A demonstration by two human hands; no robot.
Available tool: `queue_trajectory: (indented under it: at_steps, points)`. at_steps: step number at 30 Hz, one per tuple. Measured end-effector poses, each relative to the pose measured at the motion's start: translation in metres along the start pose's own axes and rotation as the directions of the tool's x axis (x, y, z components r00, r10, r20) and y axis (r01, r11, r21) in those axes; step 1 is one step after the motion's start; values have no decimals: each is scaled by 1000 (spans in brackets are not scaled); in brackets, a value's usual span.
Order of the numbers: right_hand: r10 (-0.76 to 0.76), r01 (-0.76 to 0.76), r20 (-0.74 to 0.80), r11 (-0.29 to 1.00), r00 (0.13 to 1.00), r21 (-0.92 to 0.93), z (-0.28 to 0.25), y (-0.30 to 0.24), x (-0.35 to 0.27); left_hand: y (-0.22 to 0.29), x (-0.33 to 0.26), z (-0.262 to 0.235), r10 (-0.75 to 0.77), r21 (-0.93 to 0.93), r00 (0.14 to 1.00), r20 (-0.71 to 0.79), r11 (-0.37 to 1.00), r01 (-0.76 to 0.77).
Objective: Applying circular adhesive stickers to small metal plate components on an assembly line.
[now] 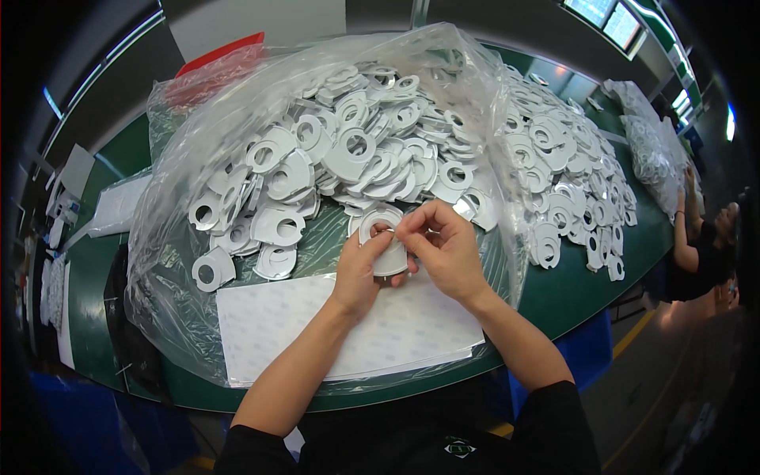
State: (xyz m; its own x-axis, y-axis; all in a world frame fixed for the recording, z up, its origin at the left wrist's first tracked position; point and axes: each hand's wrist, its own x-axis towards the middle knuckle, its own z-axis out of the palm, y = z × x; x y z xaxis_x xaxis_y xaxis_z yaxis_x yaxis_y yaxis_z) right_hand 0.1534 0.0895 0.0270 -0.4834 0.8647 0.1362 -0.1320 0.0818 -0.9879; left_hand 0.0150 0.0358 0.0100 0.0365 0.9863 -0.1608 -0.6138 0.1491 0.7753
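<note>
My left hand [363, 267] grips a white plastic part with a round hole [390, 262] and holds it up above the near edge of the pile. The fingers of my right hand [445, 247] are pinched together at the part's right upper edge; whether something small sits between them I cannot make out. Behind both hands lies a big heap of similar white parts [356, 146] on a clear plastic bag. Below my wrists is a stack of white sheets [332, 348] with faint printing.
A second heap of white parts [566, 182] covers the green table [570, 293] at the right. Clear film [170, 261] surrounds the main pile. A red object [222, 54] stands at the back left. Another person [704, 237] works by filled bags [653, 131] at the far right.
</note>
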Motion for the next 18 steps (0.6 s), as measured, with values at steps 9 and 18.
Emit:
queue_trajectory:
  at_steps: [9, 18]
  points:
    - [-231, 214, -1, 900, 973, -379, 1, -5, -2, 1, -2, 2, -7, 12, 999, -47, 1000, 8]
    - [-724, 534, 162, 319, 670, -783, -4, -11, 9, 1, -3, 6, 23, 30, 999, -45, 999, -21]
